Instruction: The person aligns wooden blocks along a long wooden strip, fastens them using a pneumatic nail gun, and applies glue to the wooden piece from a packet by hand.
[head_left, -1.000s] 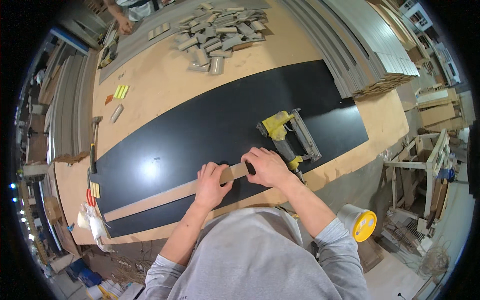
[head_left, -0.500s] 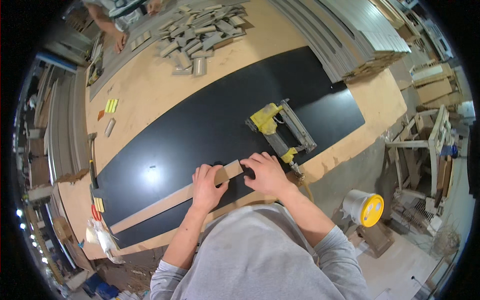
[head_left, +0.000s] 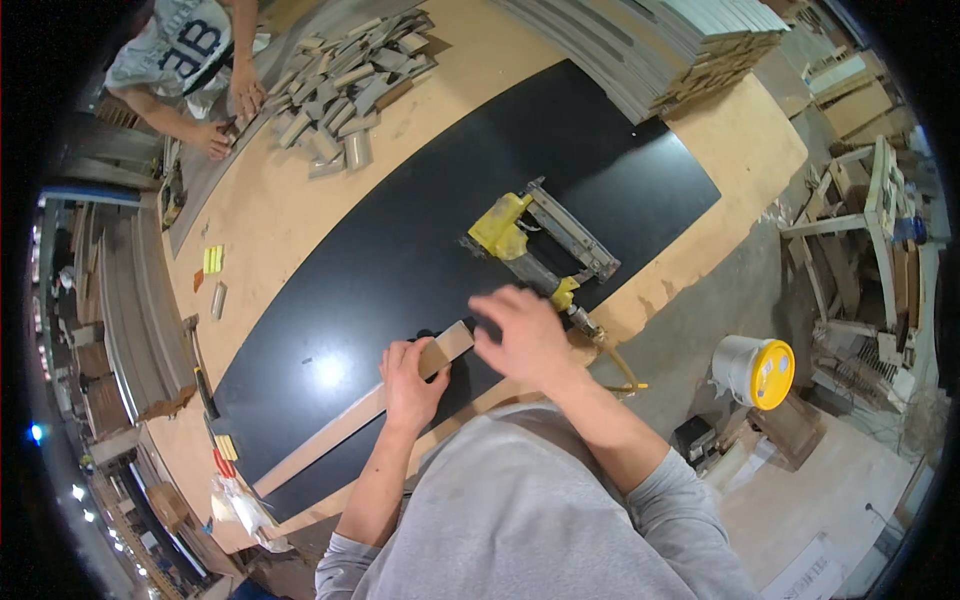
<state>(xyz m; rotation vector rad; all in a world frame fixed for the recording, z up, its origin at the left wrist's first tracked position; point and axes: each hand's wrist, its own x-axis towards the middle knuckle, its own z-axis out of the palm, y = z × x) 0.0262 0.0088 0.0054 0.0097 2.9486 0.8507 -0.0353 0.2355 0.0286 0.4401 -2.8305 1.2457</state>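
Note:
My left hand [head_left: 410, 388] is closed around a long, narrow light-brown wooden strip [head_left: 325, 440], close to its right end. The strip runs toward the lower left along the near edge of a glossy black panel [head_left: 370, 260], which has a curved far side. My right hand [head_left: 522, 338], slightly blurred, hovers by the strip's right end with its fingers apart and holds nothing. Just beyond that hand lies a yellow and grey nail gun [head_left: 510, 240] on the panel. Its air hose [head_left: 618, 360] hangs off the near edge of the table.
A heap of short grey-brown offcuts [head_left: 345, 85] covers the far part of the wooden table [head_left: 745, 150]. Long grey boards [head_left: 690, 50] are stacked at far right. A hammer [head_left: 203, 385] and red-handled tool [head_left: 222, 462] lie left. A co-worker's hands [head_left: 235, 110] work at far left. A yellow-lidded bucket [head_left: 770, 375] stands right.
My right hand has lifted slightly from the strip's end, its fingers spreading. My left hand keeps hold of the strip. The view has shifted, and more of the co-worker shows.

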